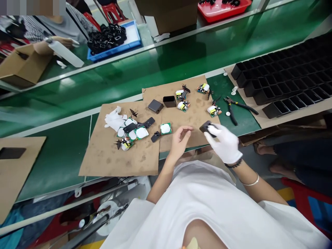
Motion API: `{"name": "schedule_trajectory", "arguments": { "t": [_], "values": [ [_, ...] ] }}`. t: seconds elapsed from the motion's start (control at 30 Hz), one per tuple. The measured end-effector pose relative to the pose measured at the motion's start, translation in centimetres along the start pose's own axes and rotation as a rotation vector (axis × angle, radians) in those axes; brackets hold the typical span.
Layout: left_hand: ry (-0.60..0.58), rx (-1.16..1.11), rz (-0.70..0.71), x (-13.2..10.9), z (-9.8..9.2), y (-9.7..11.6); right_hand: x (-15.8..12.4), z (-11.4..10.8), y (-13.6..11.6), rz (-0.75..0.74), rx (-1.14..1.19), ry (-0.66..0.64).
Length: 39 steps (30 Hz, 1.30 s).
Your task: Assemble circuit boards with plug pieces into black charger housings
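My right hand (224, 141), in a white glove, grips a small black plastic case (205, 126) above the cardboard's front edge. Bare and empty, my left hand (181, 138) hovers to its left with thumb and forefinger apart. Close to that hand lie a circuit board with a white pad (165, 128) and a small black part (155, 137). Farther back are an open black box (169, 101), a closed black box (155, 106) and several circuit boards with yellow parts (183, 105). More boards with white pads (141, 132) are heaped at the left, touching a crumpled white glove (114, 118).
Black-handled cutting pliers (234, 107) lie on the green table right of the cardboard (119, 162). Rows of open black boxes (282, 74) fill the far right. Across the line, a person sits near a blue tray (133, 38) of black parts; a red tray (223, 12) stands farther right.
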State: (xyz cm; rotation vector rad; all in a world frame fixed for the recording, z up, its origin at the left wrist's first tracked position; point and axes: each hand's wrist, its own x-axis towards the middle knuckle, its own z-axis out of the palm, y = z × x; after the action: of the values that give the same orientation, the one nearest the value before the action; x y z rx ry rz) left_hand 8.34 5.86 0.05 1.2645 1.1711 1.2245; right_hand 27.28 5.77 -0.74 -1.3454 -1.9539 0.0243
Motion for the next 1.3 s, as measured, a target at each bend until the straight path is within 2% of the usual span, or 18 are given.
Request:
{"name": "schedule_trajectory", "arguments": {
  "t": [0.2,0.4,0.57,0.73,0.93,1.03,1.13,1.23,1.3],
  "values": [
    [0.011,0.091,0.016,-0.2,-0.2,-1.2,-0.7,2.2,1.2,-0.018,-0.038,-0.084],
    [0.031,0.108,0.020,-0.6,0.0,-1.3,-0.8,2.2,1.3,-0.005,0.022,-0.089],
    [-0.050,-0.087,-0.055,1.5,1.8,-1.3,-1.1,2.4,1.2,0.014,0.093,-0.053],
    [-0.242,-0.109,-0.121,3.9,3.1,-1.5,-1.0,2.3,0.8,0.030,0.049,-0.070],
    [-0.288,-0.173,-0.149,4.4,3.6,-1.8,-0.3,2.2,0.9,0.087,0.081,-0.107],
    [-0.207,-0.259,-0.188,3.9,3.2,-1.9,0.2,2.2,1.1,0.243,0.348,-0.060],
    [-0.042,-0.274,-0.168,2.7,1.4,-1.7,0.9,1.6,0.5,0.591,0.925,0.014],
    [0.059,-0.122,-0.115,1.0,-1.1,-1.2,1.8,0.3,-0.9,0.869,1.488,-0.102],
    [0.096,-0.020,-0.098,0.0,-2.5,-0.7,2.4,-0.8,-2.0,0.929,1.689,-0.184]
  ]
}}
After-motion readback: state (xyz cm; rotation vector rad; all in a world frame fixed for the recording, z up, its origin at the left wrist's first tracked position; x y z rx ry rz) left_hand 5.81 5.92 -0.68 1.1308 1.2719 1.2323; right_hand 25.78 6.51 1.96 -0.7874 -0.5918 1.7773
